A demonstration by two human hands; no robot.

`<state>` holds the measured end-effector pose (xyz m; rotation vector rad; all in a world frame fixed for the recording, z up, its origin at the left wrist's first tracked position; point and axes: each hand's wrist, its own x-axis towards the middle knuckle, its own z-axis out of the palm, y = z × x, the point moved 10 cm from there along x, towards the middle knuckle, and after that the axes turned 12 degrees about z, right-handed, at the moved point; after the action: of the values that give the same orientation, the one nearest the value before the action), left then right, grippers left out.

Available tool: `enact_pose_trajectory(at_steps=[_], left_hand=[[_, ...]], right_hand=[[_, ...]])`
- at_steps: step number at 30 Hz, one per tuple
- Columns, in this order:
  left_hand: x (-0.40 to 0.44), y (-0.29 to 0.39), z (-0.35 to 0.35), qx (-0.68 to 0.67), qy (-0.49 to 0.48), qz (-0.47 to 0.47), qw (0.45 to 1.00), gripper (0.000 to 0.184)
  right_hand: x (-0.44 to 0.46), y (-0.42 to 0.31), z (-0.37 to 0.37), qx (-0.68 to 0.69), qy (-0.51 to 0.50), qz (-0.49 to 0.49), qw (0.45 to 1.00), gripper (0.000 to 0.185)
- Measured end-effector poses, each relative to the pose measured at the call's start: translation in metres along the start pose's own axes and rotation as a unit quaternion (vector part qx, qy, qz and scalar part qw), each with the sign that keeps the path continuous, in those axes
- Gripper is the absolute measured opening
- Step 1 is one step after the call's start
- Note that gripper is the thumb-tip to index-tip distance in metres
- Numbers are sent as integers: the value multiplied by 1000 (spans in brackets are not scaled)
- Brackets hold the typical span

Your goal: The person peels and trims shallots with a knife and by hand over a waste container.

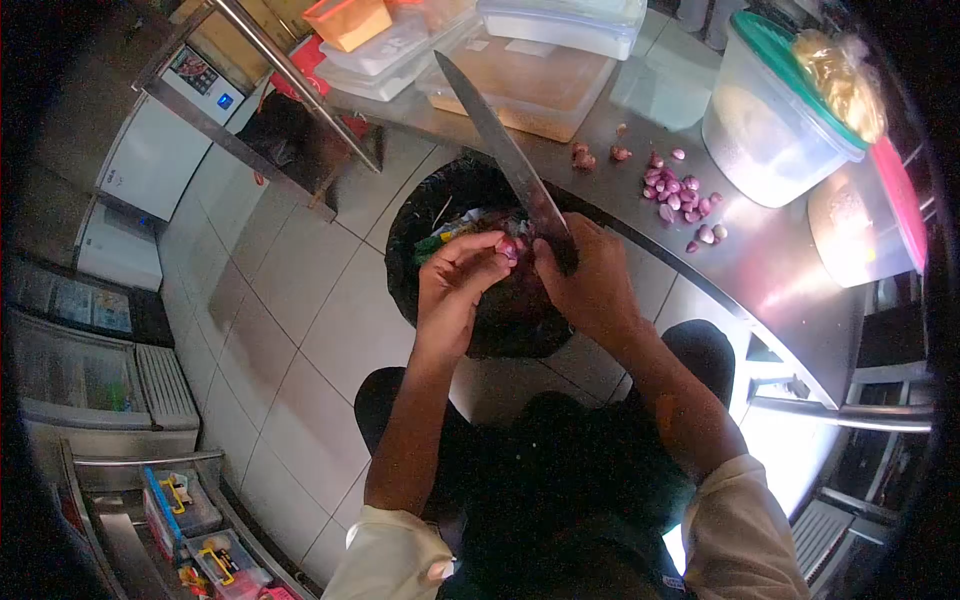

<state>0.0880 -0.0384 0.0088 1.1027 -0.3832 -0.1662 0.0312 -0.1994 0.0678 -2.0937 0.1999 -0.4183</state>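
Note:
Between the thumb and fingers of my left hand (455, 285) is a small reddish-purple shallot (508, 248). My right hand (585, 275) grips the handle of a long knife (500, 140), its blade pointing up and away to the left. Both hands are close together over a bin lined with a black bag (405, 265), in which scraps and bits of plastic show. Peeled shallots (680, 192) lie in a loose pile on the steel table (740, 245) to the right. A few brownish unpeeled shallots (583, 157) sit beside them.
Flat plastic containers (520, 80) stand at the table's back. A green-lidded tub (760, 120) and a red-lidded tub (865, 215) are at the right. A metal-framed stand (250, 150) is at upper left, with a chest freezer (80, 370) and a rack of boxes (200, 520) lower left.

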Motion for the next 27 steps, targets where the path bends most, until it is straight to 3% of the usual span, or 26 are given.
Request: enact_pose_trajectory(at_steps=[2,4,10,16,24,27], left_hand=[[0,2,0,-8,0,4,1000,29],[1,2,2,-15,-5,9,1000,28],[-1,1,-2,-7,0,13,1000,26],[1,6,3,41,-24,54,997,24],[-1,1,4,47,-34,42,997,23],[-1,-1,6,-10,-18,24,999,23]], right_hand=[[0,3,1,10,-5,18,1000,15],[-2,-9,3,21,-2,-59,998,21],[-7,-17,10,65,-41,-72,994,25],[-11,-19,15,7,-46,-100,994,24],[-10,-11,19,3,-53,-70,996,24],[-6,-11,13,25,-56,-63,996,24]])
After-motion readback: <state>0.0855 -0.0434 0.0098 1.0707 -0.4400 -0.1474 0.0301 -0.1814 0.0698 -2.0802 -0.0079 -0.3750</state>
